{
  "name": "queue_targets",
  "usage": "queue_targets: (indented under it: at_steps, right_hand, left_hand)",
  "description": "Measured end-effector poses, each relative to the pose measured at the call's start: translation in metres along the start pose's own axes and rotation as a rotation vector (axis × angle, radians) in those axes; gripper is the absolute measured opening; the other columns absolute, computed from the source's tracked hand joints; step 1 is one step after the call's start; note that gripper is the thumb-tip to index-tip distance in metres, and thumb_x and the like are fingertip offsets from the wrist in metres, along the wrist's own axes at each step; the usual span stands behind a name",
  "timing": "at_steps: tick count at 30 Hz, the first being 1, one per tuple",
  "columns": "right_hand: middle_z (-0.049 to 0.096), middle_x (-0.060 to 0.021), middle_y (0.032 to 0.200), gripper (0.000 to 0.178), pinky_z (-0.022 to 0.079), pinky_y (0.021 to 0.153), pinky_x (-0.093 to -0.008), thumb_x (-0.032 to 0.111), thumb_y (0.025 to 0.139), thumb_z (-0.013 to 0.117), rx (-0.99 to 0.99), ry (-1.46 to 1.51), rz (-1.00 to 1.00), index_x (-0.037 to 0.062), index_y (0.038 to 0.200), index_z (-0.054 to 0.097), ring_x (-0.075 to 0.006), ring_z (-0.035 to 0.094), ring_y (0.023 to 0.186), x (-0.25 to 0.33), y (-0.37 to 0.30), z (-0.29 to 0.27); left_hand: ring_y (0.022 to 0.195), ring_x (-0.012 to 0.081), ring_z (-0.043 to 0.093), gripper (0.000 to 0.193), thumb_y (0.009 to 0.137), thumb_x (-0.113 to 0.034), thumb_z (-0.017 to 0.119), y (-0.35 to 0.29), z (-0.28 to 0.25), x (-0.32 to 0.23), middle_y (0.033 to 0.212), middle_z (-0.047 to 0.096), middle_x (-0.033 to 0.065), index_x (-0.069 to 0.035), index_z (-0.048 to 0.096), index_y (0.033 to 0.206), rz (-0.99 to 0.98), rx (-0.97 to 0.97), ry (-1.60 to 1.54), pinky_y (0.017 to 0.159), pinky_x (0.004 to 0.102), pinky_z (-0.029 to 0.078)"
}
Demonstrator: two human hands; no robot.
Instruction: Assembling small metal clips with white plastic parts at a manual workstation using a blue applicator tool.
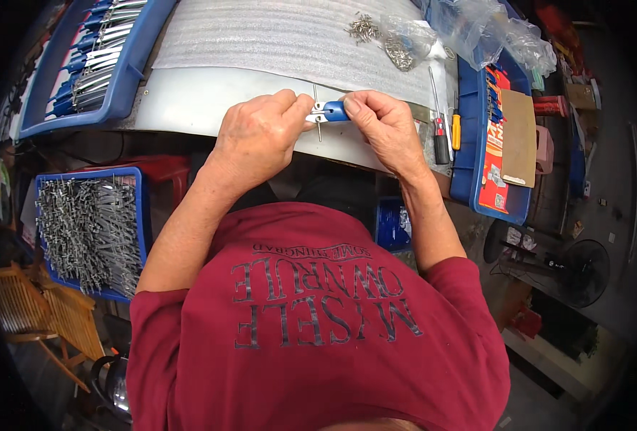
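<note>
Over the near edge of the smooth white tabletop (189, 100), the left hand (259, 133) clamps its fingers on one end of a small metal tool (331, 111) with a rounded blue handle, hiding its tip; the right hand (387, 133) pinches that handle between its fingers. A thin metal rod (319, 133) crosses the tool. At the tabletop's right, a blue plastic bin (466, 169) holds a red printed card (492, 161), its writing unclear.

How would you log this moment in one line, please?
left hand: grips metal part | right hand: grips blue handle | nearby: yellow screwdriver
</note>
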State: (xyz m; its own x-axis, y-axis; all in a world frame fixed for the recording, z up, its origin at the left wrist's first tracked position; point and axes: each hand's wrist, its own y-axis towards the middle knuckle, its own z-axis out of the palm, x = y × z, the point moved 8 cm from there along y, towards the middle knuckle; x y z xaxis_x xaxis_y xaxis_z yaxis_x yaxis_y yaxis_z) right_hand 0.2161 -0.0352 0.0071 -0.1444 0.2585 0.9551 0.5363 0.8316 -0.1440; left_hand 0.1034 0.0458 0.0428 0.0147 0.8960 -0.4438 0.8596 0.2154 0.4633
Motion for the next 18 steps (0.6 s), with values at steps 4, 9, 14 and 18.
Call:
queue_targets:
  at_steps: [4,9,14,18]
  right_hand:
    - [0.050,0.0054,0.067,0.015,0.028,0.049,-0.0166,0.016,0.081,0.057,0.044,0.046,-0.026,0.0011,0.082,0.059,-0.0011,0.036,0.057,0.006,0.001,-0.001]
    - [0.050,0.0044,0.067,0.013,0.029,0.049,-0.0169,0.013,0.081,0.055,-0.028,-0.036,-0.195,0.0010,0.082,0.059,-0.0016,0.037,0.057,0.016,-0.004,-0.003]
    - [0.045,0.0051,0.063,0.013,0.030,0.050,-0.0183,0.013,0.082,0.053,-0.049,-0.010,-0.057,0.0006,0.077,0.055,-0.0025,0.036,0.058,0.005,-0.007,0.001]
    - [0.045,0.0038,0.062,0.015,0.032,0.051,-0.0202,0.013,0.081,0.054,-0.014,-0.019,-0.082,0.0002,0.074,0.052,-0.0044,0.037,0.058,0.003,-0.009,0.006]
  left_hand:
    - [0.054,0.0227,0.052,0.015,0.071,-0.015,0.060,0.003,-0.005,-0.003,0.063,0.047,0.0066,-0.006,0.050,0.079,0.059,-0.016,0.019,0.046,0.0334,0.042]
    - [0.057,0.0266,0.051,0.021,0.068,-0.008,0.060,0.003,-0.012,-0.011,0.065,0.047,0.0098,-0.003,0.051,0.087,0.081,-0.043,-0.019,0.048,0.0352,0.040]
    - [0.055,0.0248,0.050,0.017,0.069,-0.009,0.059,0.000,-0.012,-0.008,0.063,0.045,0.0085,-0.005,0.050,0.083,0.091,-0.036,-0.027,0.048,0.0348,0.040]
    - [0.055,0.0237,0.050,0.018,0.068,-0.009,0.060,-0.006,-0.014,-0.010,0.063,0.045,0.0071,-0.005,0.049,0.082,0.094,-0.014,-0.024,0.047,0.0344,0.040]
